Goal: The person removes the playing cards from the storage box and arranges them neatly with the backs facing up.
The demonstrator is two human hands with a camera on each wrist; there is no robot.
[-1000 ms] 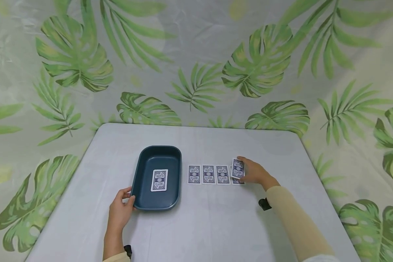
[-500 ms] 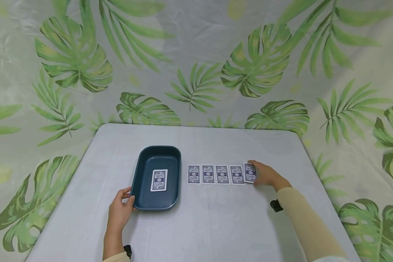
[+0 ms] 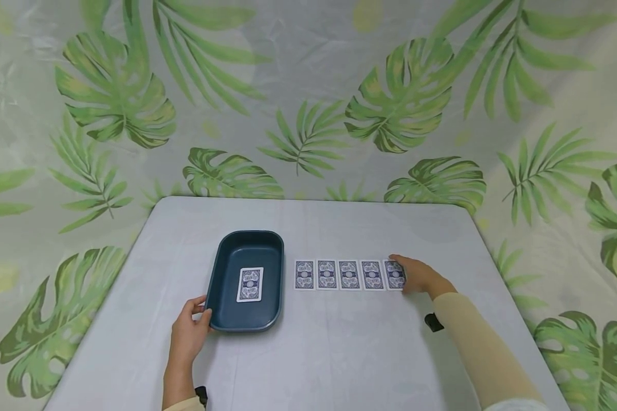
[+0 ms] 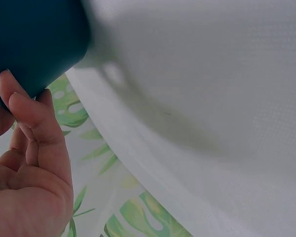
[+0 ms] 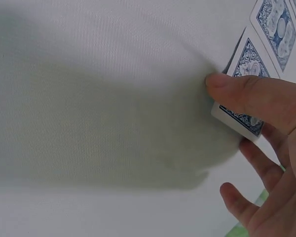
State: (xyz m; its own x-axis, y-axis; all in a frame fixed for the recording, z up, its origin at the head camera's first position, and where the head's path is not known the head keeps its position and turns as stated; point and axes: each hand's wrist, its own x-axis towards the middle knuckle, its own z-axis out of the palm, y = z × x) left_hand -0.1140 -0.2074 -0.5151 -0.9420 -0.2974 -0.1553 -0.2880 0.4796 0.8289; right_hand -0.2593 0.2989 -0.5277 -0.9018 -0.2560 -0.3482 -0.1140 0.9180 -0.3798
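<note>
On the left of the table, a dark blue tray [image 3: 247, 315] holds one face-down playing card [image 3: 249, 284]. My left hand [image 3: 189, 334] grips its near left rim; the left wrist view shows thumb and fingers on either side of the tray's wall [image 4: 39, 42]. Right of the tray runs a straight row of blue-backed cards [image 3: 327, 275], face down, side by side. At the row's right end my right hand [image 3: 420, 276] holds the last card [image 3: 393, 274] by its edges, low at the table. In the right wrist view the thumb [image 5: 241, 90] lies across that card's back.
A white cloth covers the table [image 3: 308, 354], whose far edge meets a leaf-patterned backdrop [image 3: 308, 137]. Dark wrist devices, the left one [image 3: 200, 395] and the right one [image 3: 434, 322], sit by my sleeves.
My right hand has moved right with the card, from over the fourth card to the row's end, and lowered it beside the others. The left hand and the tray have stayed put.
</note>
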